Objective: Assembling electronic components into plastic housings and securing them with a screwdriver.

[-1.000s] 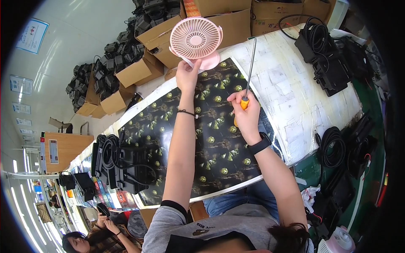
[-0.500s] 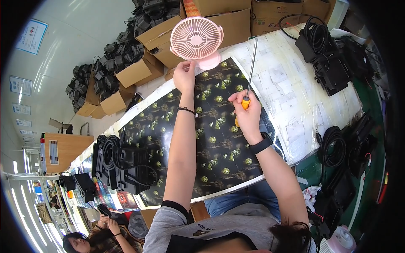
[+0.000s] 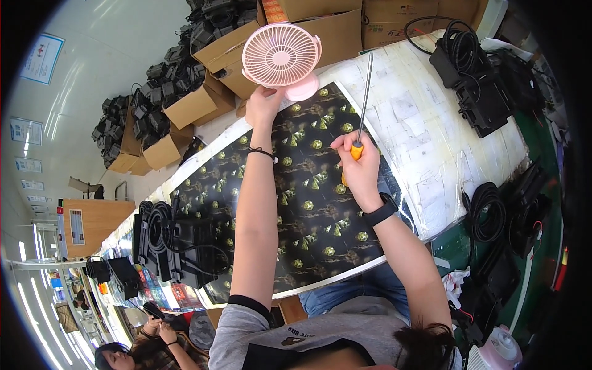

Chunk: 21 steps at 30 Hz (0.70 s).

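A long white-covered bench [image 3: 425,129] curves across a workroom, with a dark mat [image 3: 308,228] patterned in yellow-green spread over its near part. Cardboard cartons [image 3: 327,37] line the far side, some beside heaps of black units [image 3: 179,80]. At lower left, another person [image 3: 145,348] holds a small dark object in both hands. Black devices with coiled cables [image 3: 191,240] sit on the bench at left; a similar cabled device [image 3: 484,105] lies at upper right, and a coil of black cable [image 3: 487,213] lies below it, on the right.

A pink fan [image 3: 281,58] with a round slatted grille stands at the far edge of the bench, its pale base at the mat's top edge. An orange-handled screwdriver [image 3: 357,151] with a long metal shaft rises over the mat's right side, tip up and well apart from the fan.

The worker's left hand [image 3: 263,108] reaches to the left side of the fan's base; its fingertips are partly hidden, so whether that grip pinches the base cannot be told. The right hand [image 3: 365,163] has its grip curled around the screwdriver's handle. A black watch band [image 3: 381,211] circles the right wrist, a thin dark bracelet [image 3: 264,152] the left.
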Motion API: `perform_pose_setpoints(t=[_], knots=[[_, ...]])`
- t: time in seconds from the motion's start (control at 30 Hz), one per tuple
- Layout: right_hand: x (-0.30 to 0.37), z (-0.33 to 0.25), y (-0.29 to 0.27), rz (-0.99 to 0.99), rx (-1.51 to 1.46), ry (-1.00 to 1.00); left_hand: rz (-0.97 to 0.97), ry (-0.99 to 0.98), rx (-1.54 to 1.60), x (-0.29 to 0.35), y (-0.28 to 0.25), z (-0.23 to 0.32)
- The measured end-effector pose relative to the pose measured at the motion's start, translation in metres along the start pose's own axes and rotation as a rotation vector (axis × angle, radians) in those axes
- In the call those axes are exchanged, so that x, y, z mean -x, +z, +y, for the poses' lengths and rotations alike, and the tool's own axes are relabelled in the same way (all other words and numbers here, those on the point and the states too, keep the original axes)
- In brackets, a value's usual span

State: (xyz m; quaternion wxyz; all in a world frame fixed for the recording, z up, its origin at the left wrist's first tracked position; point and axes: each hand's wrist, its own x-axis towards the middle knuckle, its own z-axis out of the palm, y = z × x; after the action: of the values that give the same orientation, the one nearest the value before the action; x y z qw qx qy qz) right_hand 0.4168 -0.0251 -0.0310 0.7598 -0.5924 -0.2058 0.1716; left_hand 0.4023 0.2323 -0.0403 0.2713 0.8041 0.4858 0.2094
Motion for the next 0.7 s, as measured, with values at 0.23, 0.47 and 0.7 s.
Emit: perform_pose_setpoints(t=[0.23, 0.47, 0.7], knots=[[0.001, 0.002, 0.002, -0.008, -0.015, 0.007, 0.013, -0.028, -0.111, -0.008, 0.015, -0.010], [0.000, 0.003, 0.000, -0.001, -0.016, -0.007, 0.105, 0.021, 0.030, -0.002, 0.020, -0.013], [0.000, 0.002, 0.001, 0.003, 0.000, -0.004, 0.154, -0.024, 0.065, 0.001, 0.018, -0.005]])
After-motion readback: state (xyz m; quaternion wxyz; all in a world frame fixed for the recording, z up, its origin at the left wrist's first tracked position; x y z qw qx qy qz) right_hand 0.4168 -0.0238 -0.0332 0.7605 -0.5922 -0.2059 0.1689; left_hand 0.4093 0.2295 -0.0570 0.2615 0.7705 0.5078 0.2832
